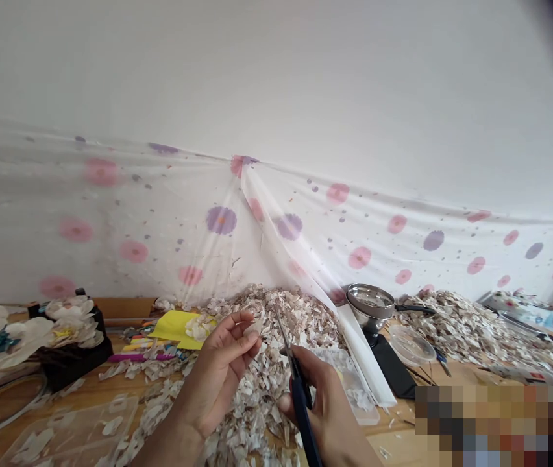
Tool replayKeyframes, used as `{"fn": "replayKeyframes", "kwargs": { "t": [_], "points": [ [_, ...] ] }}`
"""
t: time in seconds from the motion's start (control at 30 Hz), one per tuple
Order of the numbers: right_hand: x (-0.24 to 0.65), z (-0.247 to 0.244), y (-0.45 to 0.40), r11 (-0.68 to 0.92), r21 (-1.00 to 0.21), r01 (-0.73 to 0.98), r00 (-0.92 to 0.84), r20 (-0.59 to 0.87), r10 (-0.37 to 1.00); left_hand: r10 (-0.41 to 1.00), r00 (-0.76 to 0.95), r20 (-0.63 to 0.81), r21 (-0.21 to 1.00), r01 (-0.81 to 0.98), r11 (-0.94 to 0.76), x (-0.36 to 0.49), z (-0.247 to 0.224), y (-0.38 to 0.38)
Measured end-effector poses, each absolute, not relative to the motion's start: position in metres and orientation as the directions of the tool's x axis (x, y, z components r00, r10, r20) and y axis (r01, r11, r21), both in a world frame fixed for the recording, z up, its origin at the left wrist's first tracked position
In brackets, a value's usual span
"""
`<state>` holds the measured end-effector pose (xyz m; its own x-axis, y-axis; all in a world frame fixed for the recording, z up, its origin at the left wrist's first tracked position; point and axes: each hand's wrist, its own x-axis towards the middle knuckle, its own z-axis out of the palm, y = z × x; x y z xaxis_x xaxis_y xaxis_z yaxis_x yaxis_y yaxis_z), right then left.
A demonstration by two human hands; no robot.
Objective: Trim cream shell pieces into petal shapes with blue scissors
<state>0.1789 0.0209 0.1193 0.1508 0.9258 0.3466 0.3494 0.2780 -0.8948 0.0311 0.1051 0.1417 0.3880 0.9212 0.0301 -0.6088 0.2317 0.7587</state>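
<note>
My left hand (230,350) is closed in a pinch on a pale, scale-like flake (254,329) between thumb and fingertips. My right hand (320,402) grips scissors (300,395) with dark blue handles. Their narrow metal blades point up and away, just right of the flake and apart from it. Whether the blades are fully closed is hard to tell. Behind and beneath both hands spreads a large heap of similar whitish-brown flakes (306,311).
Flowers with white petals (8,337) and a yellow sheet (172,325) lie left. A clear plastic lid (69,428) is at front left. On the right are a metal bowl (370,318), a black flat object (391,366), a clear dish (411,344) and another flake heap (466,324).
</note>
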Motion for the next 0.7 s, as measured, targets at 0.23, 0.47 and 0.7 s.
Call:
{"fn": "replayKeyframes", "kwargs": {
  "t": [0.23, 0.47, 0.7],
  "points": [
    [0.173, 0.121, 0.029, 0.387, -0.922, -0.014, 0.335, 0.360, 0.871, 0.744, 0.662, 0.086, 0.970, -0.227, 0.090, 0.023, 0.142, 0.105],
    [0.173, 0.123, 0.026, 0.384, -0.896, 0.223, 0.267, 0.435, 0.860, 0.685, 0.723, 0.090, 0.987, -0.158, 0.036, 0.030, 0.133, 0.106],
    [0.171, 0.122, 0.028, 0.360, -0.918, 0.168, 0.267, 0.394, 0.880, 0.814, 0.574, 0.086, 0.977, -0.208, 0.043, 0.027, 0.137, 0.103]
  ]
}}
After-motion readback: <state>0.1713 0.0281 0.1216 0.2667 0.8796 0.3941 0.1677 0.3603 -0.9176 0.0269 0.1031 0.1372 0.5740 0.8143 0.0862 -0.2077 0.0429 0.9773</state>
